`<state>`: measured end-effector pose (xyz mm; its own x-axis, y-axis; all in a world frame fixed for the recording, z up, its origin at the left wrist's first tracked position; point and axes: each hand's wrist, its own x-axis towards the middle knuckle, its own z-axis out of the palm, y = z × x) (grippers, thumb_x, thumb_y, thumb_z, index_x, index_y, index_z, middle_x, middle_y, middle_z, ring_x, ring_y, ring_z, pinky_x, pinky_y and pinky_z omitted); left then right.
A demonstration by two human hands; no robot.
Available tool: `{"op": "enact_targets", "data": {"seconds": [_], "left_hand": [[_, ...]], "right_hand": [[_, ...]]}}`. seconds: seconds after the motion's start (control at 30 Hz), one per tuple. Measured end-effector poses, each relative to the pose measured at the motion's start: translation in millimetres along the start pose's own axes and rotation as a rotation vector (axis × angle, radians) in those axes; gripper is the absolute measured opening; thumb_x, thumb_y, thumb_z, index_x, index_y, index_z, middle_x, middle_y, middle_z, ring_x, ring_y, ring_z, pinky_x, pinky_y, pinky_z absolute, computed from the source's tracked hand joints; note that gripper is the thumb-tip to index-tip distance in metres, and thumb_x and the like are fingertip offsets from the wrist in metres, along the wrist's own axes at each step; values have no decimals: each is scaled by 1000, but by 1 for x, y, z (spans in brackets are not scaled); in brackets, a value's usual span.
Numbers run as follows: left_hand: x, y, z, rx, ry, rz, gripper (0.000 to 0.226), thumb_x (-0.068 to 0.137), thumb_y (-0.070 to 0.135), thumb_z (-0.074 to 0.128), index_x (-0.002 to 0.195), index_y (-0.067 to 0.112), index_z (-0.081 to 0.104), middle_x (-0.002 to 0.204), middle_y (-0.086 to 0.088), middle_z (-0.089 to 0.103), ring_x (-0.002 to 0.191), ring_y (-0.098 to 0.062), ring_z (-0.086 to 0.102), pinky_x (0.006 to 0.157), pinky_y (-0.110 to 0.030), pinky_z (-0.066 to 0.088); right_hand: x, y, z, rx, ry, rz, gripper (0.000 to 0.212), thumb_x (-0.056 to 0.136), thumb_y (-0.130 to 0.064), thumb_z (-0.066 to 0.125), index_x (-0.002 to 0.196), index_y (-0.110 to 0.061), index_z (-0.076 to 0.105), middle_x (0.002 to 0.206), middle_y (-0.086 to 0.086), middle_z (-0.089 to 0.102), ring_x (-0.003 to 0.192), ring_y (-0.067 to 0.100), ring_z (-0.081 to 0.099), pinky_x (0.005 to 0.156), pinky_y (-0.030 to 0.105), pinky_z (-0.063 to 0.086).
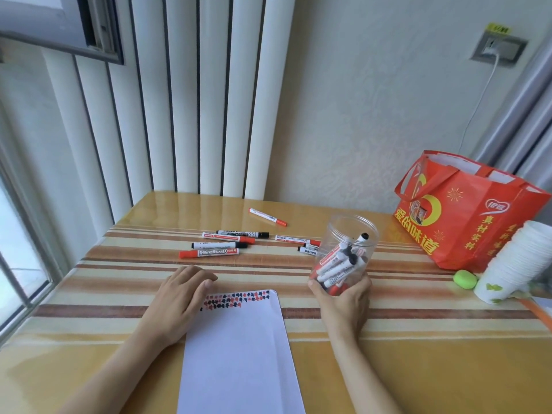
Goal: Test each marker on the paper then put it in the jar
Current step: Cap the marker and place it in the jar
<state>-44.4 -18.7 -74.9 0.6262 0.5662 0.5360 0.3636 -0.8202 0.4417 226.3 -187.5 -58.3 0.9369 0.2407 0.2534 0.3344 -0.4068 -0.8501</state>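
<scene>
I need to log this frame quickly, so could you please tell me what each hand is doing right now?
Left hand: open, resting flat on the paper.
Right hand: fingers curled round the jar of markers, holding it tilted.

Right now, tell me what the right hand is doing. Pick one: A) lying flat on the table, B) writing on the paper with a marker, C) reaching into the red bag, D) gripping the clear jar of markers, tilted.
D: the right hand wraps around the base of the clear jar, which leans over with markers inside, while the left hand rests on the paper.
</scene>
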Motion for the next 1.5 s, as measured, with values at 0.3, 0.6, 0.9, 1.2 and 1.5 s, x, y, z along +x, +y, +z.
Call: {"op": "enact_targets", "data": {"seconds": [0.3, 0.6, 0.9, 1.2, 1.5], "left_hand": [[3, 2, 0, -2, -54, 6, 49, 108, 52, 20, 117, 32, 64, 112, 22, 57, 109, -4, 53, 93, -36, 45], [6, -3, 2, -17, -58, 8, 51, 107, 55, 22, 118, 31, 65, 113, 20, 57, 111, -5, 53, 94, -28, 39], [7, -4, 1, -41, -47, -11, 51, 108, 51, 23, 118, 29, 67, 112, 19, 58, 111, -6, 53, 95, -27, 39], [8, -4, 1, -75, -60, -23, 48, 108, 51, 23, 120, 32, 66, 114, 21, 57, 114, -4, 53, 97, -26, 38], [8, -1, -2, -100, -61, -42, 50, 108, 51, 22, 119, 30, 67, 114, 21, 57, 115, -8, 53, 97, -27, 39]], "right_hand": [[16, 0, -4, -32, 382, -106, 101, 63, -22, 97, 140, 2, 37, 149, 27, 36, 138, 45, 36, 109, 57, 34], [23, -19, 55, -295, -342, -839, 38, 98, -4, 57, 136, -4, 55, 148, 17, 47, 138, 34, 48, 113, 46, 47], [65, -41, 97, -601, -384, -33, 89, 108, -53, 31, 160, 8, -8, 169, 31, -10, 158, 42, -11, 126, 48, -10], [14, -53, 105, -767, -303, -413, 46, 102, -32, 52, 140, -6, 50, 139, 19, 50, 131, 40, 44, 116, 53, 28], [78, -34, 105, -755, -583, -501, 96, 89, -89, 22, 161, -26, 23, 167, 15, 25, 155, 36, 16, 125, 55, 17]]}}
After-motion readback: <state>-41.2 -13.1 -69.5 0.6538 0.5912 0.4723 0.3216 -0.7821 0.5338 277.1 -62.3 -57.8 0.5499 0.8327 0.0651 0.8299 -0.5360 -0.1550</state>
